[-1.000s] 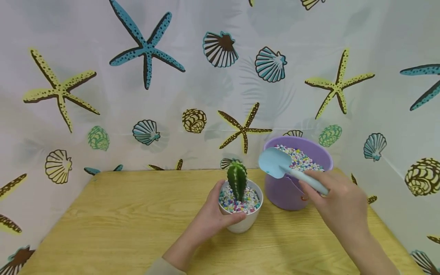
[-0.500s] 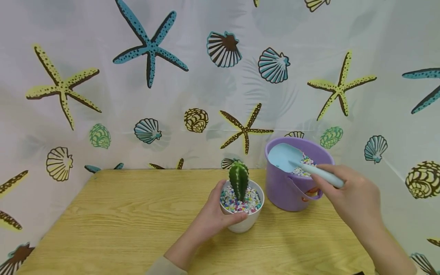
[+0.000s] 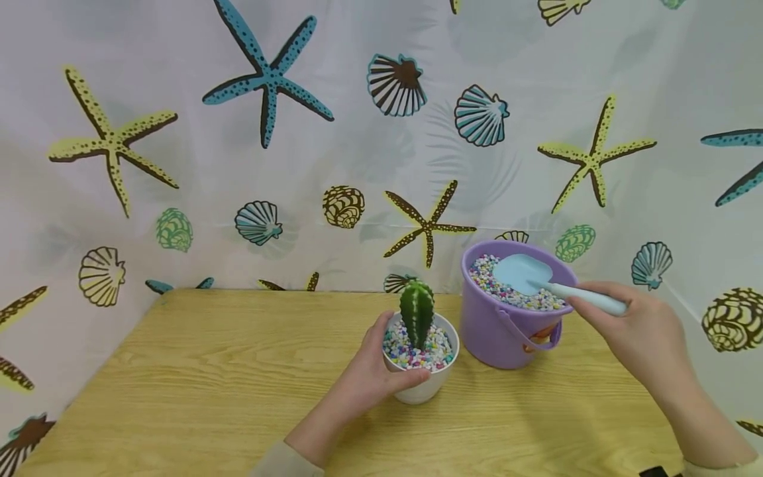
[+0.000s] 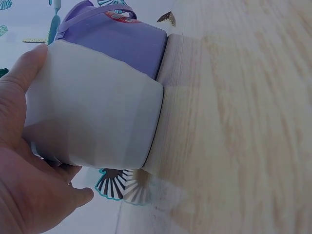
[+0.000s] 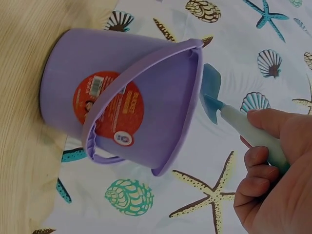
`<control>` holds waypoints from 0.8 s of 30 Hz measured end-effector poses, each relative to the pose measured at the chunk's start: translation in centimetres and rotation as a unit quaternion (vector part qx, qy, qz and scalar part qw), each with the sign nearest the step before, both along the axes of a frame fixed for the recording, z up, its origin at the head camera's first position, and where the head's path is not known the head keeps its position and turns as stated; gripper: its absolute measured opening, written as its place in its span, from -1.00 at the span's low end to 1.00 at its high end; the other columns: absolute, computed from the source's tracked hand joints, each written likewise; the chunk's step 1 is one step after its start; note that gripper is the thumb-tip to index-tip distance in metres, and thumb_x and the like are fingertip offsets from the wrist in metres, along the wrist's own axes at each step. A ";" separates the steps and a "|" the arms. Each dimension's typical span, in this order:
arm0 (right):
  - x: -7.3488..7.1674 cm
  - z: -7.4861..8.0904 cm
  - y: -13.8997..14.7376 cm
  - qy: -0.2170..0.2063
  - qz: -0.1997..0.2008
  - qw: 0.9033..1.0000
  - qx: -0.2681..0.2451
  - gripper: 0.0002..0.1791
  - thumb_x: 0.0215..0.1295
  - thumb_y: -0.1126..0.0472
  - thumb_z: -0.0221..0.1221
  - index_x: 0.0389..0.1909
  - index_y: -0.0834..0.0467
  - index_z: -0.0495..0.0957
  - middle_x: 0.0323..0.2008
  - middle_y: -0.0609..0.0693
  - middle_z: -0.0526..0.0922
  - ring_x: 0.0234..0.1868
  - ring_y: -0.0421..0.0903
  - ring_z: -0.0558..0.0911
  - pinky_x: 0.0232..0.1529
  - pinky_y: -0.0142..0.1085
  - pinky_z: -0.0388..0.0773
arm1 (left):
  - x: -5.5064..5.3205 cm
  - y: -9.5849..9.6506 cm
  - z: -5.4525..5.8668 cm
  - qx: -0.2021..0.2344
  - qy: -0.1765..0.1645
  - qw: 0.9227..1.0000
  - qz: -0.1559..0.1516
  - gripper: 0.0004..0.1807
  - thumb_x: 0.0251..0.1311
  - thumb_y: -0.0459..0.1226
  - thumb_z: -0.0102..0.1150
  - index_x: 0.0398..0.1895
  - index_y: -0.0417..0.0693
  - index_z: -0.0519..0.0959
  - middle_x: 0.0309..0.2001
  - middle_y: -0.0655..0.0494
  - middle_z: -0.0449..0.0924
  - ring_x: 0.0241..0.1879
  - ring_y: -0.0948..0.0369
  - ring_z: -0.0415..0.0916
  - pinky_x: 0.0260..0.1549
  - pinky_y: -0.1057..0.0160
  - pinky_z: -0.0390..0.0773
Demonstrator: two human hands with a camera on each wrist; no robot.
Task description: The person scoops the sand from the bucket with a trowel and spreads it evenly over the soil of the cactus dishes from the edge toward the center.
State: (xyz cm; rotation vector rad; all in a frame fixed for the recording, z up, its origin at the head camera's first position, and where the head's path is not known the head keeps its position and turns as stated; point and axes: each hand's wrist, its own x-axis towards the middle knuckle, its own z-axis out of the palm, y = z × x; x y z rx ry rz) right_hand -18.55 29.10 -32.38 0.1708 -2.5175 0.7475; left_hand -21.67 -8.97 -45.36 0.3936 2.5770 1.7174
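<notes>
A white flowerpot [image 3: 424, 387] stands upright on the table, with a green cactus [image 3: 416, 315] among small multicoloured pebbles [image 3: 438, 351]. My left hand [image 3: 372, 374] grips the pot's left side, thumb along the near rim; in the left wrist view the pot [image 4: 92, 107] fills much of the picture. A light blue toy shovel [image 3: 523, 273] is in my right hand [image 3: 640, 324], its handle held between thumb and curled fingers. The shovel's blade is over the pebbles inside a purple bucket [image 3: 497, 334]; whether it touches them I cannot tell. The right wrist view shows the bucket's handle [image 5: 141, 73] hanging down.
The wooden table [image 3: 208, 384] extends left and in front of the pot. Behind it hangs a white curtain [image 3: 334, 146] printed with starfish and shells, which also borders both sides. A small black object [image 3: 654, 472] shows at the bottom edge by the right sleeve.
My right hand has moved right with the shovel, taking its blade from the bucket's left rim to over the pebbles inside. The left hand stays on the pot.
</notes>
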 end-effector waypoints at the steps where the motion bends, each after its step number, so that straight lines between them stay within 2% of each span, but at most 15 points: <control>1: -0.1 0.1 0.2 -0.009 -0.001 1.000 0.006 -0.52 0.55 -0.15 0.38 0.21 0.12 0.80 -0.11 0.25 0.83 -0.66 -0.09 0.44 -0.69 -0.23 0.34 | 0.0 0.0 0.0 -0.001 0.000 1.000 0.000 0.38 0.11 0.12 0.73 0.82 0.01 -0.02 0.69 -0.24 0.11 0.61 -0.22 0.21 0.53 -0.35 0.27; 3: -0.5 0.2 0.6 -0.023 -0.006 0.999 0.023 -0.49 0.56 -0.18 0.36 0.22 0.12 0.79 -0.34 0.17 0.77 -0.66 -0.09 0.41 -0.69 -0.22 0.30 | -0.1 0.1 0.0 -0.001 -0.001 1.000 0.000 0.39 0.11 0.12 0.73 0.82 0.01 -0.02 0.70 -0.24 0.10 0.62 -0.23 0.20 0.53 -0.36 0.27; 5: -0.8 0.4 0.9 -0.032 -0.011 0.999 0.041 -0.47 0.56 -0.20 0.35 0.23 0.14 0.78 -0.54 0.03 0.62 -0.66 -0.08 0.37 -0.69 -0.22 0.26 | -0.1 0.1 0.0 -0.002 -0.002 1.000 0.000 0.39 0.11 0.11 0.73 0.82 0.00 -0.03 0.70 -0.25 0.09 0.62 -0.23 0.20 0.54 -0.36 0.26; 8: -1.3 0.8 1.2 -0.050 -0.015 0.997 0.059 -0.43 0.55 -0.24 0.34 0.24 0.15 0.77 -0.70 -0.10 0.36 -0.70 -0.08 0.34 -0.70 -0.22 0.22 | 0.1 0.1 0.2 0.000 -0.004 1.000 0.001 0.39 0.11 0.09 0.74 0.82 -0.01 -0.03 0.70 -0.25 0.09 0.62 -0.24 0.19 0.54 -0.35 0.26; 12: -1.9 1.1 1.6 -0.074 -0.006 0.995 0.065 -0.41 0.56 -0.28 0.32 0.24 0.13 0.78 -0.75 -0.13 0.25 -0.76 -0.09 0.29 -0.74 -0.23 0.19 | 0.2 0.1 0.3 0.005 -0.007 1.000 0.001 0.39 0.12 0.08 0.74 0.82 0.00 -0.04 0.71 -0.24 0.08 0.62 -0.23 0.19 0.54 -0.36 0.26; 18: -2.6 1.6 2.2 -0.120 0.014 0.990 0.072 -0.36 0.56 -0.30 0.30 0.27 0.17 0.75 -0.74 -0.07 0.45 -0.73 -0.06 0.39 -0.72 -0.22 0.24 | 0.1 0.1 0.1 0.005 -0.004 1.000 0.000 0.39 0.11 0.09 0.74 0.82 0.02 -0.03 0.70 -0.24 0.09 0.61 -0.23 0.21 0.53 -0.36 0.26; 20: -2.8 1.8 2.4 -0.136 0.018 0.988 0.075 -0.34 0.55 -0.31 0.30 0.27 0.18 0.75 -0.73 -0.07 0.47 -0.72 -0.08 0.38 -0.70 -0.23 0.25 | 0.1 0.1 0.0 0.005 -0.004 1.000 0.000 0.39 0.11 0.09 0.74 0.82 0.02 -0.03 0.70 -0.24 0.10 0.61 -0.23 0.21 0.53 -0.36 0.26; 24: -3.2 2.4 2.8 -0.164 0.023 0.983 0.082 -0.32 0.54 -0.29 0.32 0.27 0.24 0.74 -0.73 -0.12 0.36 -0.70 -0.14 0.28 -0.68 -0.27 0.23 | 0.0 0.1 -0.1 0.005 -0.003 1.000 0.001 0.38 0.11 0.08 0.74 0.82 0.01 -0.03 0.69 -0.25 0.11 0.61 -0.23 0.22 0.53 -0.35 0.27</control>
